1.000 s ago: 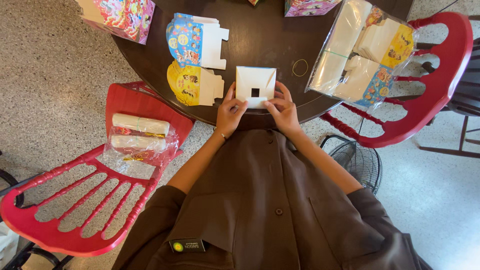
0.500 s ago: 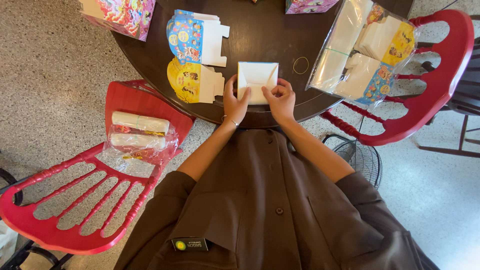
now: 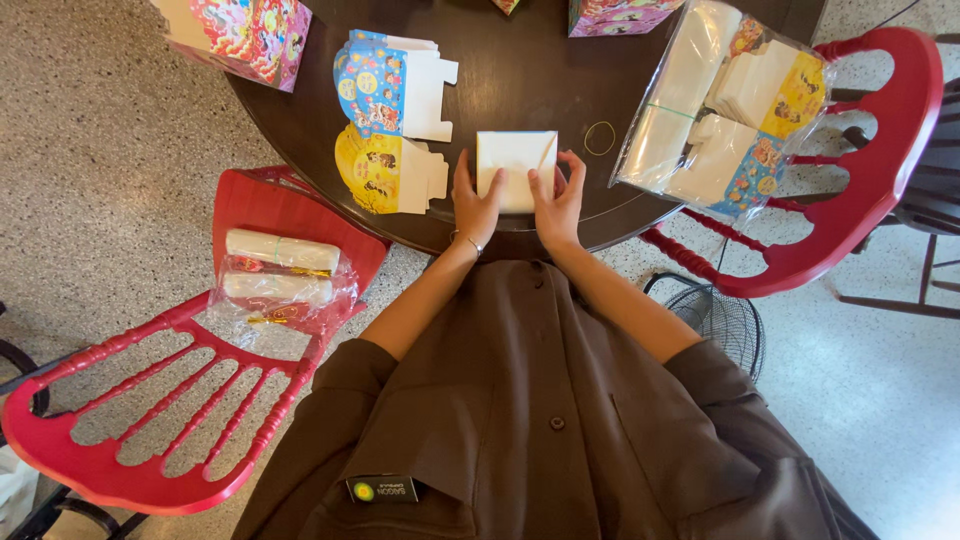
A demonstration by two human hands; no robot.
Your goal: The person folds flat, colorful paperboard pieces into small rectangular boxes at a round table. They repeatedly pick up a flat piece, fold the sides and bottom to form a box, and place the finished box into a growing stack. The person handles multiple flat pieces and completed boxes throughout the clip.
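A white folded cardboard piece (image 3: 516,168) is seen lying flat near the front edge of a round dark wooden table (image 3: 530,60). It is nearly square, with its slightly longer side running left to right across the view and its edges roughly square to the person's body. Which end is its top cannot be told.

The table is set on a pale speckled floor (image 3: 90,150). To the left of the white piece, two flat printed carton blanks are laid, a blue one (image 3: 385,85) farther away and a yellow one (image 3: 385,170) nearer. A colourful assembled box (image 3: 245,35) is placed at the table's far left edge. To the right, a clear plastic bag of flat cartons (image 3: 725,110) hangs over the table edge, and a rubber band (image 3: 600,137) lies between it and the white piece. A red chair (image 3: 150,400) at the left carries wrapped white rolls in clear plastic (image 3: 275,280). Another red chair (image 3: 880,150) is seen at the right, with a small fan (image 3: 720,315) on the floor beneath.

Both forearms are extended forward from brown sleeves. The left hand (image 3: 478,205) is pressed against the piece's left edge, fingers extended and resting on it. The right hand (image 3: 557,200) is laid on its right lower corner, fingers spread flat on the card, not clenched.
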